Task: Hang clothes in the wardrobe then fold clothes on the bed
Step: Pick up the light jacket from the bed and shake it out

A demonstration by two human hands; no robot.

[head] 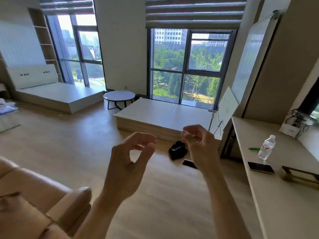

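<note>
we find both hands raised at mid-frame with nothing in them: the left hand [131,157] has its fingers loosely curved toward the thumb, and the right hand [198,147] is likewise loosely curled. a pile of pale blue and white clothes [6,106] lies at the far left edge of view, near the bed [51,95] and well apart from both hands. it lies forward and to the left, so the left hand is nearer. a black bundle [177,150] lies on the floor [86,144] just beyond the right hand; we cannot tell whether it is a garment. no wardrobe is in view. we judge that no garment is yet taken up and that the next move calls for a turn left
</note>
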